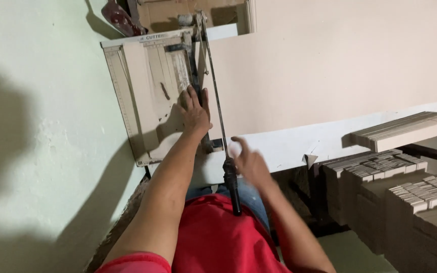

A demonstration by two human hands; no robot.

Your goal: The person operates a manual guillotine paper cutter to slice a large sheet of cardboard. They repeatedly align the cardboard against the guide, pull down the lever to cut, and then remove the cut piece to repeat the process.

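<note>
Both hands work at a paper cutter (147, 96) that lies on the tabletop (339, 65), close to the pale green wall (36, 126) along the tabletop's left edge. The left hand (194, 110) lies flat and spread, palm down, on the cutter's worn board, pressing beside the cutting edge on the board's right side. The right hand (248, 163) is blurred; its fingers look loosely spread, just beside the black handle (232, 184) of the cutter's long blade arm (213, 86), and I cannot tell whether it touches the handle. The blade arm runs from its hinge at the far end of the board down along the board's right side, with the handle reaching past the tabletop's near edge over the person's red shirt (213, 237). Stacks of folded cardboard pieces (405, 197) stand low at the right, beyond the tabletop's near edge, and one flat bundle (405, 130) rests at the tabletop's right near corner.
</note>
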